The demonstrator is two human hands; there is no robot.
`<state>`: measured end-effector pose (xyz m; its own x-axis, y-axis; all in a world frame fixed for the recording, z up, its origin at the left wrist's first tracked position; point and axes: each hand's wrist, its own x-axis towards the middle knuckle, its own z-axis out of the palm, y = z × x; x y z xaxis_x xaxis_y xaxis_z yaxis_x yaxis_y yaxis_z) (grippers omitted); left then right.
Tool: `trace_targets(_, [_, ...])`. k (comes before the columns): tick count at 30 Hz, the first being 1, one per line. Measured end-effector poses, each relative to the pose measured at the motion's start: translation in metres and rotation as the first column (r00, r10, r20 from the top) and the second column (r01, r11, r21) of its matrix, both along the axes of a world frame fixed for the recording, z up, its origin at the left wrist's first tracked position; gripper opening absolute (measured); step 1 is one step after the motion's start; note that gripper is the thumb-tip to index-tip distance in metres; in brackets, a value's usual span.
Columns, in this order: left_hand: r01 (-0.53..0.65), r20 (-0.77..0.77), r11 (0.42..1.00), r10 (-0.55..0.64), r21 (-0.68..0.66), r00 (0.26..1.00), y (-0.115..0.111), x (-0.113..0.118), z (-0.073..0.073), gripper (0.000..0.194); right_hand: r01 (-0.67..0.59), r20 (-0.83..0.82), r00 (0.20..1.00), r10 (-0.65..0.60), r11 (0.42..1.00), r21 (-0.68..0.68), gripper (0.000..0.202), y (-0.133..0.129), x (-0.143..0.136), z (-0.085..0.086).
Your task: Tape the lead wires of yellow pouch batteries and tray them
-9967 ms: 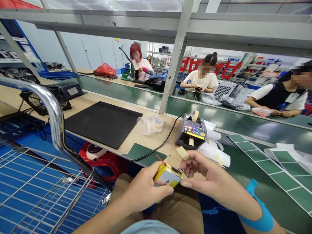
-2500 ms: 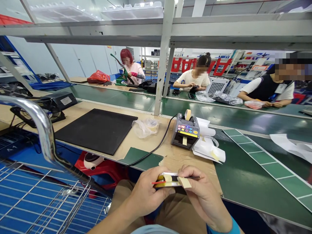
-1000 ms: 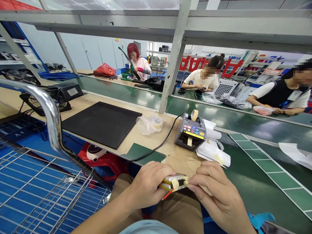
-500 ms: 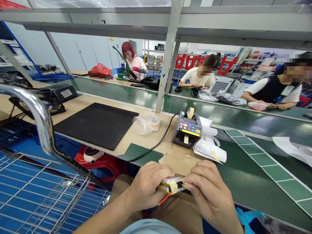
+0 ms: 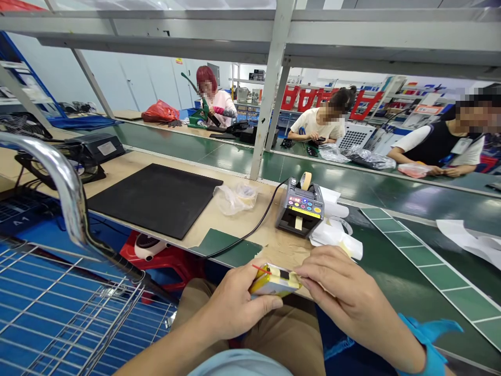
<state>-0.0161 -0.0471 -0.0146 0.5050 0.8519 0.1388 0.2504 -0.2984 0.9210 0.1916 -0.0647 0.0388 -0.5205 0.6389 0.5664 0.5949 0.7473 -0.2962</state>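
Observation:
My left hand [image 5: 242,297] is wrapped round a flat battery pack [image 5: 275,287] with silver sides and yellow edges, holding it above my lap. A short red wire [image 5: 261,269] comes out at its upper left. Pale yellow tape [image 5: 294,280] and a black strip lie along its top end. At the right corner of that end, the fingers of my right hand [image 5: 332,282] are pinched together on the tape; their tips partly hide it. A tape dispenser [image 5: 299,209] stands on the bench beyond my hands, a short piece of tape sticking out of its front.
A black mat [image 5: 156,198] and a crumpled plastic bag [image 5: 236,199] lie on the bench. White backing paper [image 5: 338,240] sits beside the dispenser. A wire cart [image 5: 78,308] with a chrome handle is at my left. Several people work across the green conveyor [image 5: 344,180].
The battery pack has turned in my left hand, so its flat face now shows and the red wire points up and left. My right hand stays at its right end.

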Motion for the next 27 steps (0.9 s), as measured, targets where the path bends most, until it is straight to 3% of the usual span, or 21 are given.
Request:
trace_targets(6, [-0.063,0.125,0.991,0.077,-0.119,0.989,-0.003,0.001,-0.002,0.03,0.012,0.038,0.999,-0.016,0.993,0.118,0.03,-0.01,-0.009,-0.005])
trace_targets(9, [-0.056,0.129,0.993,0.07,-0.107,0.989,-0.005,-0.001,0.002,0.027,0.009,0.095,0.995,-0.023,0.988,0.154,0.034,-0.013,-0.01,-0.011])
trace_targets(15, [-0.065,0.059,0.998,0.063,0.026,0.996,-0.005,-0.002,-0.001,0.019,0.003,0.064,0.998,-0.013,0.987,0.16,0.032,-0.01,-0.012,-0.013])
trace_targets(19, [0.008,0.075,0.958,-0.03,0.287,0.997,0.001,-0.001,-0.014,0.023,-0.054,-0.118,0.992,0.045,0.996,-0.076,0.025,-0.006,-0.005,-0.008])
trace_targets(22, [0.048,0.101,0.869,-0.111,0.492,0.989,0.01,-0.002,-0.022,0.02,0.086,-0.252,0.958,-0.137,0.975,-0.203,0.027,-0.012,0.008,-0.013])
trace_targets(25, [0.026,0.109,0.799,-0.114,0.601,0.987,0.017,-0.005,-0.024,0.021,0.304,-0.368,0.849,-0.378,0.921,-0.243,0.028,-0.022,0.018,-0.031])
trace_targets(27, [0.011,0.109,0.764,-0.107,0.645,0.988,0.02,-0.007,-0.023,0.02,0.367,-0.42,0.794,-0.44,0.897,-0.245,0.025,-0.029,0.019,-0.046])
